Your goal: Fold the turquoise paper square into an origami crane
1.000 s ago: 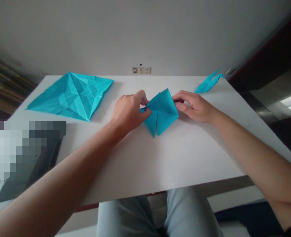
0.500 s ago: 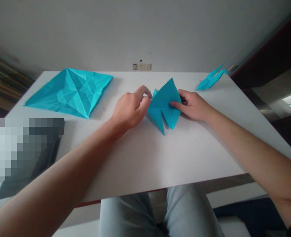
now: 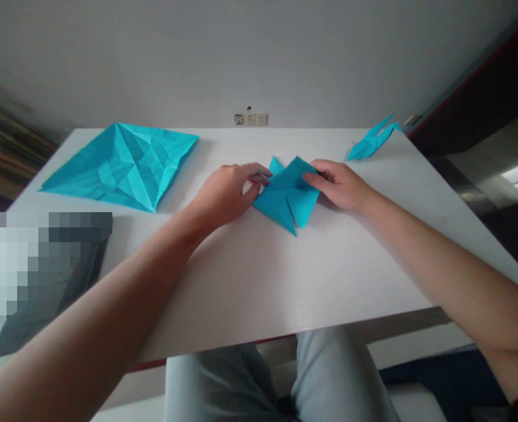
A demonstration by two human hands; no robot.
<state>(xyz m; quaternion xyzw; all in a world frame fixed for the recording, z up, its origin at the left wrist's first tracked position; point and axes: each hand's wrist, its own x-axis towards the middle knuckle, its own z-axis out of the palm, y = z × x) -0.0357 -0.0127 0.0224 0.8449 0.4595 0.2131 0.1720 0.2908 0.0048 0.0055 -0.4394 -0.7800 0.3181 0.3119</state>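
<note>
A partly folded blue paper piece (image 3: 288,198) lies at the middle of the white table (image 3: 259,275), two pointed flaps aimed toward me. My left hand (image 3: 227,192) pinches its left corner with closed fingers. My right hand (image 3: 340,184) grips its upper right edge, thumb on top of the paper.
A large creased blue paper sheet (image 3: 122,164) lies flat at the far left. A small folded blue paper figure (image 3: 373,140) sits at the far right corner. A dark flat object (image 3: 51,305) rests near the left front edge. Wall sockets (image 3: 250,119) show behind the table.
The raised top flap of the paper piece has been pressed down and flatter. Both hands stayed on its sides, the left hand sliding slightly lower and inward.
</note>
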